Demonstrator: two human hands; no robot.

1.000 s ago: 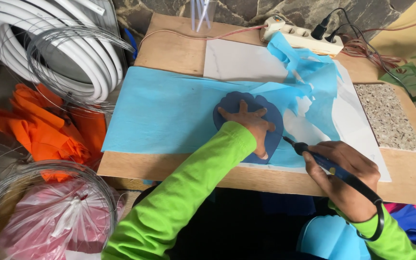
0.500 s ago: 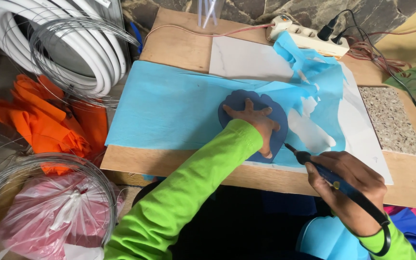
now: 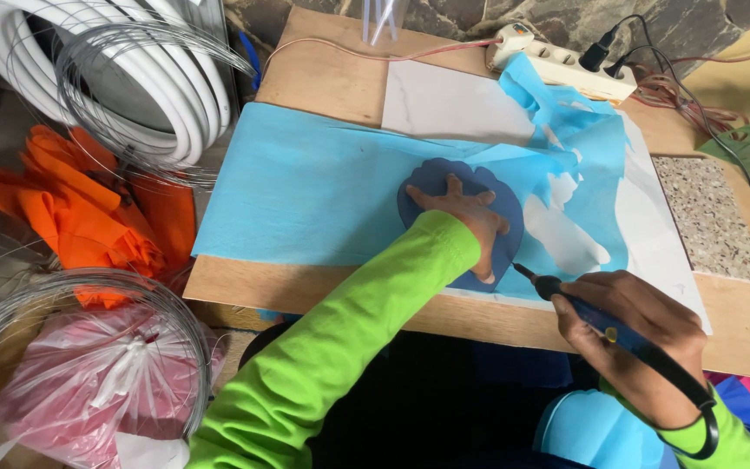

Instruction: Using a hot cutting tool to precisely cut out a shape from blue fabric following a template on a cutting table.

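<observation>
Lying across the wooden work table [image 3: 323,82], the large light-blue sheet of thin fabric [image 3: 305,187] is the landmark; it covers most of the table's middle, its right part crumpled and cut into ragged holes. Under the sheet's far right side sits a white marble-look slab [image 3: 444,108], showing above the sheet's far edge and through the holes. Left of the sheet, off the table, a coil of white plastic hose [image 3: 145,78] with loops of thin grey wire [image 3: 132,130] over it. Below that coil, left of the sheet's near corner, a heap of orange cloth [image 3: 88,217]. Nearer the camera from that, a pink plastic bag [image 3: 80,391] ringed by another wire coil. Right of the sheet, a speckled grey stone tile [image 3: 709,221] lies on the table. Beyond the sheet's far right corner, a white power strip [image 3: 557,65] with black plugs. On the sheet's near right part lies a dark-blue round scalloped template [image 3: 431,182]. The left hand [image 3: 466,217], in a lime-green sleeve, is spread flat, fingers splayed, pressing on the template. The right hand [image 3: 631,326] is closed around a blue-handled pen-shaped cutting tool with black cord [image 3: 566,300], its tip at the template's near right edge, on the sheet.
</observation>
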